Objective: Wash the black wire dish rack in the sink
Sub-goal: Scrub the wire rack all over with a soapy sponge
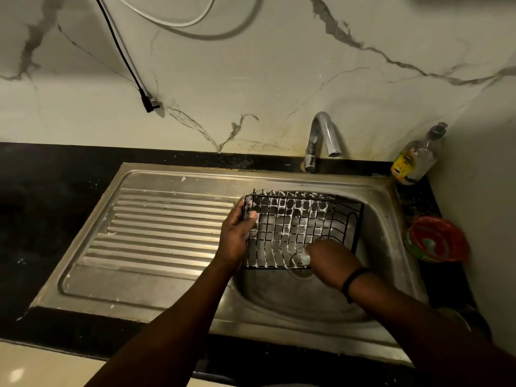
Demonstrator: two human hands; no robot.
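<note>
Two hands are working the rack [301, 227], which is sitting tilted inside the sink [279, 300] basin, right of the ribbed drainboard [156, 227] and below the tap [321, 138]. Left hand [237, 236] is gripping the rack's left edge, thumb curled over the frame wire. Right hand [329, 261] is closing round a small scrubber [304, 256] at the near right corner; the fingers themselves are hidden, so that grip is only a guess from the knuckles.

Handling, as I'm judging it: thin wire frame, so light and stiff, but lather is coating most of the grid, making it slippery. Thick outer rim is looking like the best place to hold, not the fine cross wires, which may flex. Upright prongs along the far edge could be catching fingers. No water is visibly running, so rinsing is not yet done. Soap bottle [416, 157] and red bowl [435, 238] are standing on the worktop [42, 205] at right.
</note>
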